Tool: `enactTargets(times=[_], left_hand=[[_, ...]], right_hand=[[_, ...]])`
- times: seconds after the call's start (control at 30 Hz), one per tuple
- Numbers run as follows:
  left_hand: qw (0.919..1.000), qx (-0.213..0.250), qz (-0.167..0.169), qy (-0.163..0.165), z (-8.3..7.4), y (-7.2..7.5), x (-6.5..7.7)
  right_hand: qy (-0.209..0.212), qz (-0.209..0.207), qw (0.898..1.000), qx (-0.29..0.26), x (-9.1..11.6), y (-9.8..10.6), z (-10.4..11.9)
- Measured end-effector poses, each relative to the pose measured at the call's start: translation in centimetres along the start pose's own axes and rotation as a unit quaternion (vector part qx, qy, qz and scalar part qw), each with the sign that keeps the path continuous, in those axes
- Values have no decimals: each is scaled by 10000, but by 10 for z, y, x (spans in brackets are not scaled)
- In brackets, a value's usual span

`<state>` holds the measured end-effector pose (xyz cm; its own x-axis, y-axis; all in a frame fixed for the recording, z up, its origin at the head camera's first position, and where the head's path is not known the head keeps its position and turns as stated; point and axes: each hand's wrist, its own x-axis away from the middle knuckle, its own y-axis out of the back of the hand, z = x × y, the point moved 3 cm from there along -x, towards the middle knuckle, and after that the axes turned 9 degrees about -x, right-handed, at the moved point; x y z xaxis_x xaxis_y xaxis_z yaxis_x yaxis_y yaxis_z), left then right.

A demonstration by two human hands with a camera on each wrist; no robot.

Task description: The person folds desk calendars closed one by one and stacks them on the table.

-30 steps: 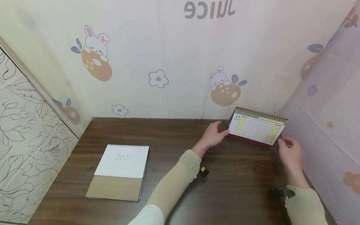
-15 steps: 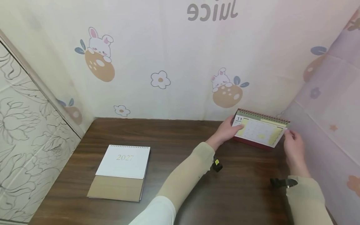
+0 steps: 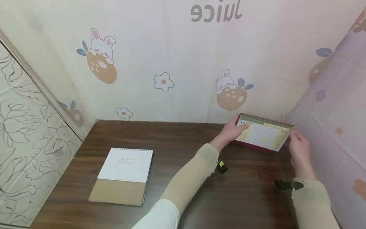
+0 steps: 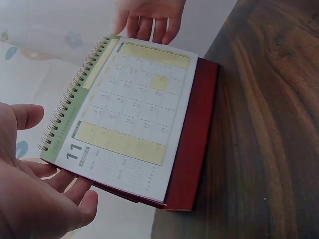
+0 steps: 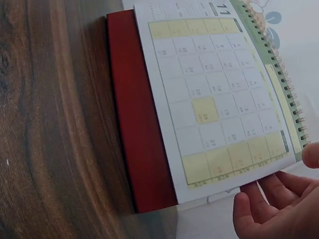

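Observation:
A spiral-bound desk calendar (image 3: 260,136) stands tilted on its dark red base (image 5: 142,124) at the table's back right corner, its page headed 11. My left hand (image 3: 230,131) is at its left end. In the left wrist view the fingers (image 4: 62,181) reach to the calendar's side edge and partly behind it, while the thumb stays raised off the page. At the opposite end is my right hand (image 3: 299,149). Its fingers (image 5: 274,194) go under the side edge, with the thumb near the ring binding; whether that thumb touches cannot be made out.
A white and tan desk calendar (image 3: 123,171) marked 2027 lies at the left of the brown wooden table (image 3: 240,197). Close behind the table hangs a printed curtain (image 3: 188,95), and another purple-tinted one (image 3: 334,127) borders the right side.
Both hands have come in to the calendar's two ends, the left one moving right and the right one up. Since half a second ago the calendar's top has sunk slightly and shifted left.

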<state>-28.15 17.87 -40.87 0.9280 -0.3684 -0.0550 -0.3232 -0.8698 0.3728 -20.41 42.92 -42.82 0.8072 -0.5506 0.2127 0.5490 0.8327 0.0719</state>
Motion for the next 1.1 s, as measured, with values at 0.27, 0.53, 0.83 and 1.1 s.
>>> enactTargets(times=[0.27,0.53,0.83,1.1], left_hand=[[10000,-73,35,-7,-3,4,4],[9990,-319,155,256,-6,9,10],[9917,-564,-262,1128,-2,16,16],[9888,-1001,-273,1077,-5,17,19]], right_hand=[[-280,-369,9980,-436,5,7,3],[-351,-603,9964,-476,14,11,6],[-328,-435,9972,-522,22,11,4],[-441,-534,9974,-181,24,10,5]])
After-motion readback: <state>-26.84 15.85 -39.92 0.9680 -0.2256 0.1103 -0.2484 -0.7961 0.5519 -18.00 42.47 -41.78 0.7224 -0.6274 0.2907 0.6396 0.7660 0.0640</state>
